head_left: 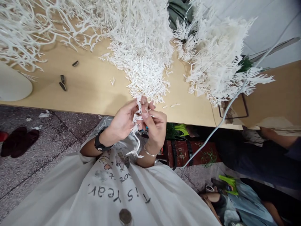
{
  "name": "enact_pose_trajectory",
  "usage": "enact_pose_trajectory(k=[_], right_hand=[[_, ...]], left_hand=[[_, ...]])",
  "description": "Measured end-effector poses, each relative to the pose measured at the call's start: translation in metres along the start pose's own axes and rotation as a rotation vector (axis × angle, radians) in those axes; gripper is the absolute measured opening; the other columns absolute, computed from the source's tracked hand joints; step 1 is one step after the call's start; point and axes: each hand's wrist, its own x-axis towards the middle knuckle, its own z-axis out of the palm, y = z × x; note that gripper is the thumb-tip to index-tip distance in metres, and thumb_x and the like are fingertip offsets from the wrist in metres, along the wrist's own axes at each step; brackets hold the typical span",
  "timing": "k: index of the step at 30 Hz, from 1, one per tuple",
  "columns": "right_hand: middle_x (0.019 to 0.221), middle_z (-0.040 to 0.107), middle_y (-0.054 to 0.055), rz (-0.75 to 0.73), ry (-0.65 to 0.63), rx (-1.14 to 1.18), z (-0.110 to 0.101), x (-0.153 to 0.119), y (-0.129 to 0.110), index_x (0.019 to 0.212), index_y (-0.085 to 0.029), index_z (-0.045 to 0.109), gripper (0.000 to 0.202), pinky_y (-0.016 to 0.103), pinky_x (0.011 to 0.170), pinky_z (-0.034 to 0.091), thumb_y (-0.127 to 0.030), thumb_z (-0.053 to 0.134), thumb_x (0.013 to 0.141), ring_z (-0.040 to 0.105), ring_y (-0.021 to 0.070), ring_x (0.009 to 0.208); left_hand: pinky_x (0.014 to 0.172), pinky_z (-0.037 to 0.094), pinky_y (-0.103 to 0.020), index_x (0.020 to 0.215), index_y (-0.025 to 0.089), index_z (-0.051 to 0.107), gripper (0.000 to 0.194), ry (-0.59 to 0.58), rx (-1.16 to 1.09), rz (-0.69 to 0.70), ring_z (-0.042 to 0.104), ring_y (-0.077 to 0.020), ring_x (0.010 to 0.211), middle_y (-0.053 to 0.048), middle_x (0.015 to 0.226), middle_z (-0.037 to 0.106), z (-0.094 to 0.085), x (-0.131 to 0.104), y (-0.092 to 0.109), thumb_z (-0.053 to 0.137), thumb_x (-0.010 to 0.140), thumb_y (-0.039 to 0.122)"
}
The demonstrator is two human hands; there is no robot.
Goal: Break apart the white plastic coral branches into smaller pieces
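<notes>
My left hand [123, 121], with a dark band at the wrist, is closed on a white branched plastic sprig [135, 128]. The sprig dangles from the fingers down toward my shirt, its forked tail hanging free. On the other side, my right hand [155, 125] pinches small white tips at the middle of the sprig, thumb against fingers. Both hands meet just over the table's near edge. Directly beyond them spreads a large pile of short white plastic pieces [148, 72]. Parts of the fingertips are hidden behind the sprig.
Long white branched stems [16, 34] lie at the far left, and more white sprigs [218, 53] are heaped at right. A white cable [213, 133] crosses the right side. Seed-like dark bits [62, 86] dot the tabletop [94, 84]. Other people [254, 201] sit at lower right.
</notes>
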Motion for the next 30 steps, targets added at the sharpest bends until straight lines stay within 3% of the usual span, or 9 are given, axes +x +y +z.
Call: enact_pose_trajectory(k=[3, 5, 8, 12, 16, 22, 26, 28, 30], right_hand=[[0.037, 0.039, -0.006, 0.013, 0.038, 0.074, 0.001, 0.0, 0.009, 0.051, -0.02, 0.05, 0.048, 0.022, 0.034, 0.022, -0.049, 0.049, 0.089, 0.028, 0.0052, 0.031], [0.036, 0.035, -0.007, 0.021, 0.106, 0.017, 0.0, 0.002, 0.013, 0.052, -0.02, 0.049, 0.05, 0.022, 0.034, 0.023, -0.053, 0.044, 0.09, 0.026, 0.0053, 0.031], [0.044, 0.042, -0.005, 0.033, 0.182, -0.164, -0.002, 0.005, 0.011, 0.061, -0.02, 0.055, 0.042, 0.021, 0.042, 0.035, -0.051, 0.048, 0.088, 0.038, 0.0069, 0.04], [0.056, 0.051, -0.003, 0.003, 0.259, -0.259, -0.007, 0.01, 0.005, 0.073, -0.02, 0.06, 0.032, 0.022, 0.051, 0.043, -0.046, 0.05, 0.088, 0.049, 0.0085, 0.052], [0.069, 0.057, -0.001, -0.092, 0.42, -0.403, -0.015, 0.016, 0.004, 0.083, -0.02, 0.061, 0.027, 0.025, 0.062, 0.047, -0.042, 0.047, 0.09, 0.056, 0.0099, 0.064], [0.091, 0.062, 0.002, -0.242, 0.677, -0.628, -0.028, 0.03, 0.018, 0.102, -0.021, 0.059, 0.024, 0.034, 0.083, 0.047, -0.036, 0.046, 0.09, 0.058, 0.0125, 0.081], [0.116, 0.059, 0.006, -0.293, 0.635, -0.668, -0.025, 0.029, 0.022, 0.117, -0.021, 0.053, 0.037, 0.04, 0.092, 0.045, -0.034, 0.059, 0.083, 0.057, 0.0185, 0.104], [0.098, 0.063, 0.005, -0.308, 0.597, -0.542, -0.019, 0.023, 0.016, 0.098, -0.019, 0.059, 0.023, 0.037, 0.087, 0.047, -0.038, 0.048, 0.091, 0.06, 0.0169, 0.095], [0.076, 0.06, 0.002, -0.342, 0.457, -0.397, -0.014, 0.015, 0.006, 0.077, -0.02, 0.057, 0.044, 0.032, 0.076, 0.049, -0.047, 0.028, 0.096, 0.061, 0.0139, 0.076]], left_hand=[[0.046, 0.049, -0.018, 0.066, 0.019, 0.049, 0.031, 0.013, -0.089, -0.003, 0.053, -0.01, 0.049, 0.004, 0.047, 0.036, 0.003, -0.004, 0.0, 0.044, 0.095, 0.029], [0.054, 0.054, -0.02, 0.064, 0.02, 0.046, 0.034, 0.007, -0.089, 0.002, 0.057, -0.0117, 0.057, 0.004, 0.047, 0.032, 0.005, -0.008, 0.0, 0.043, 0.096, 0.03], [0.066, 0.057, -0.023, 0.062, 0.021, 0.046, 0.036, -0.033, -0.111, 0.01, 0.056, -0.0113, 0.056, 0.005, 0.043, 0.027, 0.006, -0.014, 0.003, 0.041, 0.097, 0.027], [0.082, 0.056, -0.026, 0.063, 0.022, 0.049, 0.035, -0.006, -0.057, 0.155, 0.053, -0.0112, 0.054, 0.006, 0.038, 0.018, 0.006, -0.019, 0.01, 0.04, 0.097, 0.024], [0.07, 0.055, -0.023, 0.065, 0.02, 0.051, 0.028, 0.033, 0.161, 0.311, 0.051, -0.0091, 0.055, 0.005, 0.048, 0.038, 0.002, -0.018, 0.009, 0.053, 0.091, 0.031], [0.047, 0.043, -0.023, 0.069, 0.02, 0.055, 0.029, 0.038, 0.6, 0.661, 0.048, -0.0094, 0.045, 0.004, 0.049, 0.045, -0.005, -0.018, -0.003, 0.055, 0.089, 0.041], [0.042, 0.039, -0.02, 0.075, 0.019, 0.056, 0.024, 0.019, 0.889, 0.721, 0.052, -0.0078, 0.045, 0.003, 0.055, 0.053, -0.006, -0.023, -0.004, 0.053, 0.092, 0.036], [0.042, 0.037, -0.018, 0.077, 0.018, 0.057, 0.021, 0.019, 0.973, 0.763, 0.052, -0.0068, 0.045, 0.004, 0.054, 0.054, -0.005, -0.024, -0.004, 0.053, 0.092, 0.032], [0.042, 0.036, -0.017, 0.075, 0.018, 0.056, 0.02, 0.038, 1.037, 0.826, 0.05, -0.0055, 0.045, 0.005, 0.052, 0.054, -0.004, -0.025, -0.005, 0.054, 0.091, 0.028]])
